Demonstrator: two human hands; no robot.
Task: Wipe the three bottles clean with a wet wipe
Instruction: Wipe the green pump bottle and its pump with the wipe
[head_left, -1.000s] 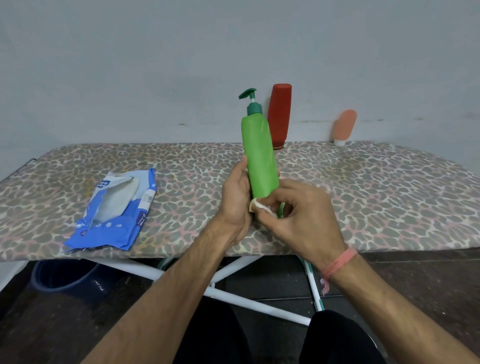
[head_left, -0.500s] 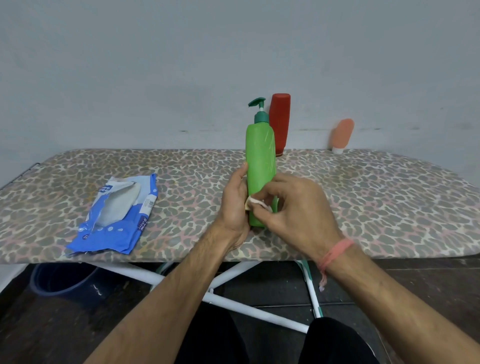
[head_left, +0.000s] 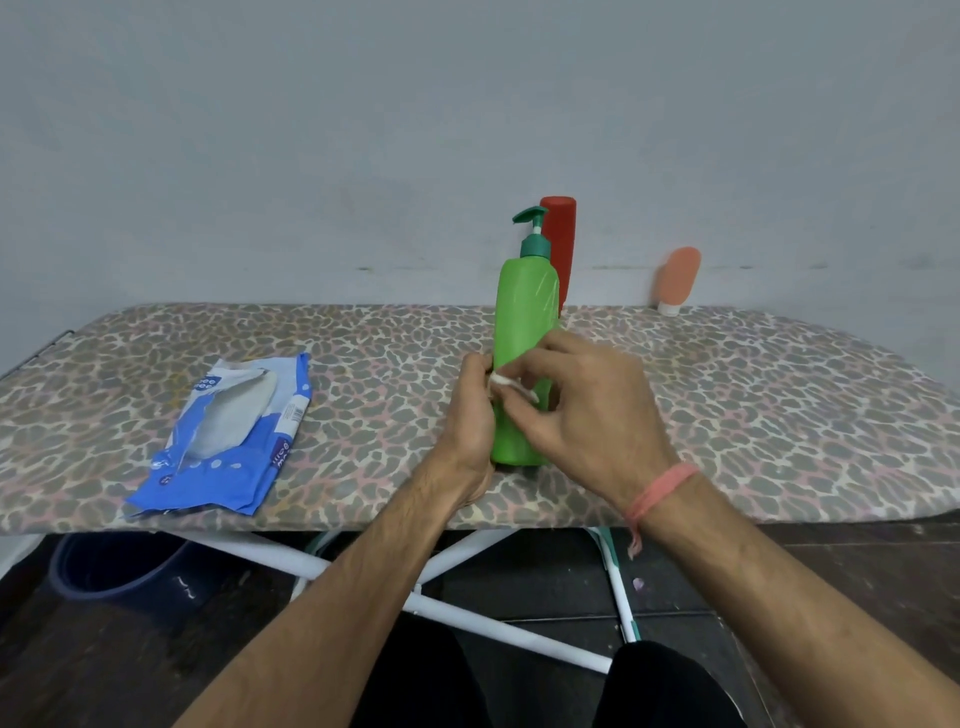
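A person is standing the green pump bottle (head_left: 524, 332) upright near the front edge of the leopard-print ironing board (head_left: 779, 405), the left hand (head_left: 470, 415) gripping its lower body, fingers curled round the far side, while the right hand (head_left: 587, 410) is pinching a small wadded wet wipe (head_left: 511, 387) against the bottle's front, its fingers (head_left: 519, 364) bent together on the wad. The red bottle (head_left: 561, 244) is standing at the back of the board just behind the green one, and the peach bottle (head_left: 678, 278) is leaning against the wall well to the right; both look untouched, so most of the task seems to be waiting. The risks are looking plain enough: the wipe is bunched so small that it may skid over the plastic and leave patches, a wet bottle may be slipping in the left hand so close to the edge, and a hard push backward could be knocking over the tall red bottle. The blue wipe pack (head_left: 228, 436) is lying open to the left, its sheets likely drying out.
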